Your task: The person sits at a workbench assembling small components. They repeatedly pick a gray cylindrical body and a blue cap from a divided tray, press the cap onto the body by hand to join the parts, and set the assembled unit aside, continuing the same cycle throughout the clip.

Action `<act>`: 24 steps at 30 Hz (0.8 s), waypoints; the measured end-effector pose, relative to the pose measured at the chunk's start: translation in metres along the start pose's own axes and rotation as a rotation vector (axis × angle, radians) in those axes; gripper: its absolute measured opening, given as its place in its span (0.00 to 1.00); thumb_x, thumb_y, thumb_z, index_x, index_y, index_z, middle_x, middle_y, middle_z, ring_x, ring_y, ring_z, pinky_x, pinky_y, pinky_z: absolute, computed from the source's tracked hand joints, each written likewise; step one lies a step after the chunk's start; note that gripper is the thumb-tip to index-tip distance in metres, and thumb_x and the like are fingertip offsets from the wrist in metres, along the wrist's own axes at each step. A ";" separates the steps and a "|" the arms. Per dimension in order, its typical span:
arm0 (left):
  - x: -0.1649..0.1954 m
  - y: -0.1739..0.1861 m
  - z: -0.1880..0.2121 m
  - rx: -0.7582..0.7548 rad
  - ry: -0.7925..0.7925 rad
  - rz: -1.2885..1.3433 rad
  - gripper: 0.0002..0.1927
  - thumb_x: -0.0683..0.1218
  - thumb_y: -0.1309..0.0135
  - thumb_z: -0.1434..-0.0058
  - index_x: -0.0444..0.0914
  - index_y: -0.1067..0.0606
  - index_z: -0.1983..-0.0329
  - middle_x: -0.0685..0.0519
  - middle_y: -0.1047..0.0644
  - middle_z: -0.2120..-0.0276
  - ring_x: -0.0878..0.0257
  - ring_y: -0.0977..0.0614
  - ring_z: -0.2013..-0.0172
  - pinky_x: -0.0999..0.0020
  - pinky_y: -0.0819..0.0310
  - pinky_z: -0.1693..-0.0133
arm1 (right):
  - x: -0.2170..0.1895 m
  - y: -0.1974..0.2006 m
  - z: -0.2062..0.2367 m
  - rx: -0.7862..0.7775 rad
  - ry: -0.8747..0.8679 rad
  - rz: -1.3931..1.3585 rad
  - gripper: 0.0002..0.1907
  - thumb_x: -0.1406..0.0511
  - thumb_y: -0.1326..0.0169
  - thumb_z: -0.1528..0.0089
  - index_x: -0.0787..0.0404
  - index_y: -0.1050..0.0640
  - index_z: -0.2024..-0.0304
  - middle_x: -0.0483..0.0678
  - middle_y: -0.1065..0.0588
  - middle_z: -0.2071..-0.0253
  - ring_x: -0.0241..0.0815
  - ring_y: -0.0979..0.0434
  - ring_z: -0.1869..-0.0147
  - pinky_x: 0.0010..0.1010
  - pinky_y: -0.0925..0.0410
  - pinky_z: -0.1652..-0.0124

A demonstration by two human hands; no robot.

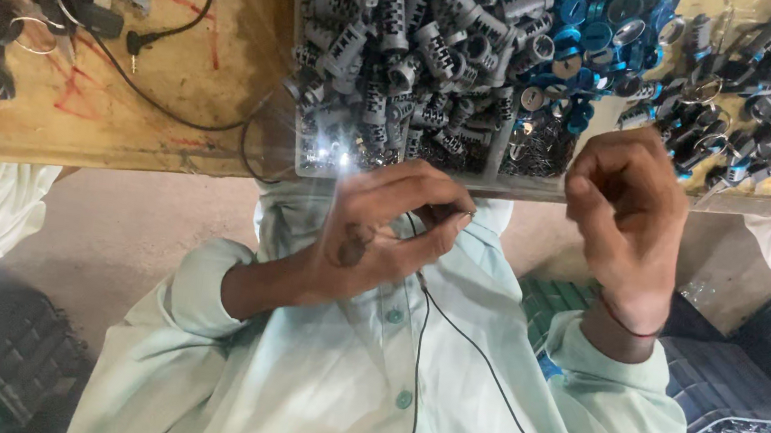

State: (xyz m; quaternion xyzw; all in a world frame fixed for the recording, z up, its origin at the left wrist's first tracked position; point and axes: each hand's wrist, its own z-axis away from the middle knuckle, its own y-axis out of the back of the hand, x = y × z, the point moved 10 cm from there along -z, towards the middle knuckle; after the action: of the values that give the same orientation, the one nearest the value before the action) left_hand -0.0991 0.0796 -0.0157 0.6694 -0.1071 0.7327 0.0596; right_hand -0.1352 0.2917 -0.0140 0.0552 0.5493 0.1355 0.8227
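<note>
At centre frame the left hand (384, 231) pinches a small part, too tiny to identify, between thumb and fingertips (450, 221), just below the clear tray (305, 141) heaped with grey ribbed cylinders (404, 37) and blue caps (596, 29). The right hand (624, 213), at centre right, is curled loosely at the workbench edge (106, 154); whether it holds anything cannot be told. This looks like a fitting step on one small piece, so any further handling calls for a fine fingertip grip.
</note>
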 end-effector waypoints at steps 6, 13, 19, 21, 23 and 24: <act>-0.038 -0.019 0.009 -0.005 0.336 0.503 0.10 0.43 0.42 0.30 0.31 0.23 0.50 0.52 0.19 0.59 0.66 0.15 0.61 0.71 0.18 0.57 | -0.038 -0.055 0.029 -0.105 0.396 0.323 0.08 0.75 0.37 0.38 0.69 0.23 0.59 0.50 0.27 0.54 0.33 0.25 0.64 0.22 0.31 0.64; -0.037 -0.015 0.013 -0.069 0.339 0.424 0.10 0.43 0.41 0.31 0.32 0.22 0.52 0.52 0.18 0.60 0.68 0.15 0.61 0.72 0.18 0.59 | -0.022 -0.049 0.037 -0.163 0.372 0.324 0.07 0.74 0.38 0.38 0.68 0.23 0.60 0.51 0.26 0.54 0.34 0.24 0.62 0.25 0.30 0.61; 0.005 0.003 0.006 0.080 -0.024 0.079 0.07 0.40 0.39 0.33 0.34 0.21 0.53 0.51 0.19 0.58 0.66 0.15 0.60 0.74 0.19 0.56 | -0.017 -0.051 0.045 0.009 0.506 0.132 0.08 0.74 0.39 0.38 0.69 0.24 0.57 0.51 0.25 0.55 0.37 0.23 0.58 0.23 0.29 0.59; -0.022 -0.008 0.008 -0.075 0.254 0.294 0.08 0.41 0.38 0.36 0.34 0.20 0.55 0.51 0.19 0.64 0.65 0.17 0.66 0.75 0.22 0.63 | -0.022 -0.060 0.057 -0.037 0.666 0.432 0.09 0.77 0.41 0.40 0.68 0.21 0.58 0.56 0.23 0.57 0.48 0.20 0.56 0.32 0.26 0.57; -0.027 -0.008 0.010 -0.160 0.299 0.288 0.09 0.41 0.38 0.38 0.34 0.19 0.56 0.51 0.19 0.66 0.65 0.18 0.69 0.74 0.24 0.66 | -0.022 -0.067 0.068 -0.115 0.825 0.510 0.10 0.79 0.40 0.41 0.69 0.21 0.58 0.58 0.22 0.59 0.52 0.18 0.58 0.36 0.24 0.59; -0.019 -0.003 0.008 -0.165 0.204 0.171 0.09 0.41 0.38 0.39 0.34 0.19 0.57 0.52 0.19 0.66 0.66 0.19 0.68 0.74 0.24 0.65 | -0.022 -0.068 0.069 -0.165 0.908 0.435 0.10 0.79 0.39 0.41 0.70 0.21 0.57 0.57 0.22 0.61 0.50 0.17 0.60 0.35 0.24 0.61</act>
State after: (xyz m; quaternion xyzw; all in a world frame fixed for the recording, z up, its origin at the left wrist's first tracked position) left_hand -0.0887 0.0814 -0.0341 0.5728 -0.2169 0.7880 0.0624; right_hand -0.0684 0.2242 0.0158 0.0388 0.8148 0.3569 0.4553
